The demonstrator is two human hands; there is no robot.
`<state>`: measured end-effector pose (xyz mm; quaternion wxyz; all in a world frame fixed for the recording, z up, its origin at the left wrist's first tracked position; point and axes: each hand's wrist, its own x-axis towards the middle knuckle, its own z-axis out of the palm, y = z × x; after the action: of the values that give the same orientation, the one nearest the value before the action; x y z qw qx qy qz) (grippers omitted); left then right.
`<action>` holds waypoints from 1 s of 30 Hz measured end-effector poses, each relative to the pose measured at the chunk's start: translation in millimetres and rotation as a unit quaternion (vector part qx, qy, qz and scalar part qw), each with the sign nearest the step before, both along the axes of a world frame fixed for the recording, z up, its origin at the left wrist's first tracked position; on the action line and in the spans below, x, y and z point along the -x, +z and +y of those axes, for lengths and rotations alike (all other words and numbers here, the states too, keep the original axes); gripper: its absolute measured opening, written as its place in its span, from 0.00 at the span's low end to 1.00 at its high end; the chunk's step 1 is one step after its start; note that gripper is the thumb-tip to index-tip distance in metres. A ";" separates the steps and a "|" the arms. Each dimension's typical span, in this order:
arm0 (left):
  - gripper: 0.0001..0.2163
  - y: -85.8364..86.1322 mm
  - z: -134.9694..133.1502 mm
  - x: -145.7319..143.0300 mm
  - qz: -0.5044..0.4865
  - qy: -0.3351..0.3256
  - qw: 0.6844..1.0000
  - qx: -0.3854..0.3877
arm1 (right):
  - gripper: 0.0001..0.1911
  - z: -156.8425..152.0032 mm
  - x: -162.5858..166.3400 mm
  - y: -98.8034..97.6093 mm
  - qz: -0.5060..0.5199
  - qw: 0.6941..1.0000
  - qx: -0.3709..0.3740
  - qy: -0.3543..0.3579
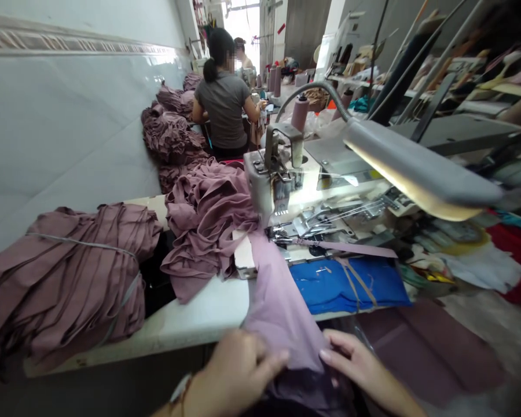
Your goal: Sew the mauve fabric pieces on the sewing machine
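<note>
A mauve fabric piece (278, 295) runs from under the presser area of a sewing machine (282, 191) down toward me. My left hand (238, 368) grips its left edge, with thumb and fingers closed and slightly blurred. On the right edge, my right hand (356, 359) pinches the cloth between thumb and fingers. A narrow mauve strip (356, 248) feeds into the machine from the right. Left of the needles, a loose heap of mauve fabric (208, 214) joins the piece at the machine.
A tied bundle of mauve pieces (73, 272) lies at the left. Blue folded cloth (347, 284) sits in front of the machine. A lit lamp (421, 165) overhangs at the right. One co-worker (226, 98) sits ahead; another person is partly visible beyond.
</note>
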<state>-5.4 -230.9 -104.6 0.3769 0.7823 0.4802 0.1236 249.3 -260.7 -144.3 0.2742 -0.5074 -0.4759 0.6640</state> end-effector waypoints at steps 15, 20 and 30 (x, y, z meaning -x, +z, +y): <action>0.11 -10.2 -12.8 8.3 -0.053 0.036 0.938 -0.340 | 0.12 -44.7 -20.7 -28.1 -0.145 0.987 -0.003 0.065; 0.16 -15.4 24.4 23.5 0.111 -0.076 0.841 -0.523 | 0.09 -35.5 2.7 -29.7 -0.089 0.994 -0.039 0.045; 0.15 11.6 90.4 29.9 0.197 -0.125 0.792 -0.564 | 0.05 -0.6 21.2 -8.9 -0.069 0.992 -0.104 0.036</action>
<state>-35.4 -140.5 -93.0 -0.2220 0.9167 0.2870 0.1672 228.1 -261.3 -153.2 0.2682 -0.5035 -0.5780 0.5836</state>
